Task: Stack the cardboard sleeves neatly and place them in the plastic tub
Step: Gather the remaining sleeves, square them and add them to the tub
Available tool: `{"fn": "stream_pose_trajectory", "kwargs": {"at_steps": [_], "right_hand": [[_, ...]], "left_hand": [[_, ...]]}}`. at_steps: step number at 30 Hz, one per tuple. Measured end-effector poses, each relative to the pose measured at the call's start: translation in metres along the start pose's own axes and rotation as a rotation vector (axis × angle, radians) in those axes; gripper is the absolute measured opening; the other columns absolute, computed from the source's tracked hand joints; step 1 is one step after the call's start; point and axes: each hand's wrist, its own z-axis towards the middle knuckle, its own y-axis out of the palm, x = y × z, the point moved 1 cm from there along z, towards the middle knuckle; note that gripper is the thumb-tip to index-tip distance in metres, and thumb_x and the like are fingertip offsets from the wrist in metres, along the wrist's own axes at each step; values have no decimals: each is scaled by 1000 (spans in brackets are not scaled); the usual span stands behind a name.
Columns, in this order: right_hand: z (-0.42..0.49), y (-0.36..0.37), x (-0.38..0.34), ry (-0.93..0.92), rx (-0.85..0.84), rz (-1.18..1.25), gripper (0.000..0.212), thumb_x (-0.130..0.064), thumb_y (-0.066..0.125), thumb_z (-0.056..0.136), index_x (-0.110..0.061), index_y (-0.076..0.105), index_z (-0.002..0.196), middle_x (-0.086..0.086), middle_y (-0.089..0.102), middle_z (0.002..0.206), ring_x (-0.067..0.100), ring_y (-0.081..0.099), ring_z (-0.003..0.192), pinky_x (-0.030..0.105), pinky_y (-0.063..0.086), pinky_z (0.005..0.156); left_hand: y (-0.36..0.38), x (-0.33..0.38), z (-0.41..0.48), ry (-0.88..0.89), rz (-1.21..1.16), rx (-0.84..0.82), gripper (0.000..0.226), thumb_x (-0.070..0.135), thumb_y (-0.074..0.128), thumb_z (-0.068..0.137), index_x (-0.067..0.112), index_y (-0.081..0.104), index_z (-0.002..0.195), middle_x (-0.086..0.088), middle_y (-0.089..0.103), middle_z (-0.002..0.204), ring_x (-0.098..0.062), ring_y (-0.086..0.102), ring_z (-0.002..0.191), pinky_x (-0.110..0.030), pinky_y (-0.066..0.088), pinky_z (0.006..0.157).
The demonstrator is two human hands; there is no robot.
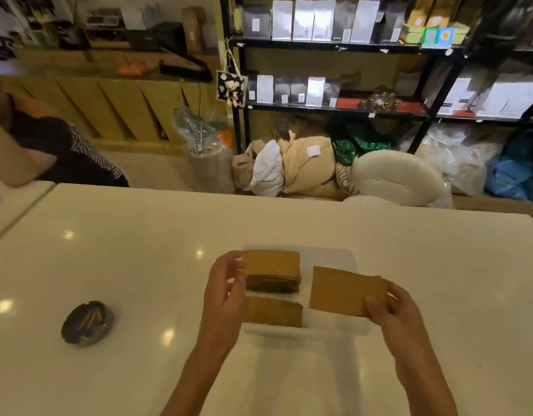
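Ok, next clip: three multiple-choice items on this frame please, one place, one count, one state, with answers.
1. Where is the round dark metal dish? A on a shelf; B on the white table, left of the plastic tub; C on the floor.
2. How many stacks of cardboard sleeves lie in the tub? A none; B two; C five.
3. The right hand is: A empty; B flat on the table; C gripping a bundle of sleeves.
Answers: B, it sits left of the tub; B, a far stack and a near stack; C, it pinches the bundle.
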Motion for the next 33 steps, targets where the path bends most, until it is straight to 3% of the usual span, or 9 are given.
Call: {"fn": "stream_pose_trajectory", "kwargs": {"at_steps": [3,8,13,16,18,20,23,27,33], "right_hand": [[-1,15,4,75,29,-128,37,-6,61,93,-22,46,124,13,64,115,25,62,93,34,46,79],[-5,79,9,95,-73,-380,43,-10,59,93,-20,43,132,6,60,112,22,59,93,33,45,78],[-7,111,9,113,-155,-686,46,-22,52,97,-25,32,138,-5,53,101,22,60,93,32,46,80],[-5,125,11,126,-169,-895,30,-21,49,95,-20,40,124,-3,56,101,20,60,92,34,52,82],[-3,130,12,107,-125,-1021,33,-20,50,95,-18,45,127,3,52,116,21,55,107,32,50,90],[1,131,13,110,-114,-1089,40,-22,49,97,-16,42,136,6,48,129,23,50,118,31,46,95],[5,133,17,141,-189,-1079,55,-25,45,100,-16,25,151,6,53,138,24,54,123,33,46,99],[13,129,14,208,-231,-1003,55,-30,49,98,-17,28,147,6,61,130,26,61,114,34,50,93],[28,117,20,327,-301,-990,25,-30,56,93,-20,59,115,3,66,116,22,64,102,39,52,91]], "left_hand": [[-20,-28,12,-103,122,-8,49,-6,49,93,27,49,130,3,53,125,-14,54,114,-25,50,89],[-11,-46,19,-186,174,-269,54,4,49,96,37,34,136,7,35,137,-12,45,124,-32,47,102],[-11,-51,25,-168,259,-274,50,7,50,97,40,31,130,3,34,138,-6,51,112,-29,53,95],[-11,-52,22,-49,392,-276,56,4,50,95,39,29,133,9,21,135,1,51,105,-19,52,89],[-10,-47,18,38,528,-291,59,3,58,90,28,36,138,6,23,137,-10,48,116,-24,54,88],[-8,-41,19,151,678,-381,66,-4,74,70,17,55,129,-8,46,131,-24,55,113,-34,60,78],[-2,-34,25,358,776,-600,65,-5,84,51,19,71,109,0,69,108,-22,67,97,-32,59,76],[14,-29,38,359,907,-847,59,2,60,86,22,44,139,2,47,140,-18,44,127,-29,38,104],[29,-30,51,491,1130,-925,67,-4,66,77,7,37,137,-13,41,133,-30,39,120,-39,37,97]]}}
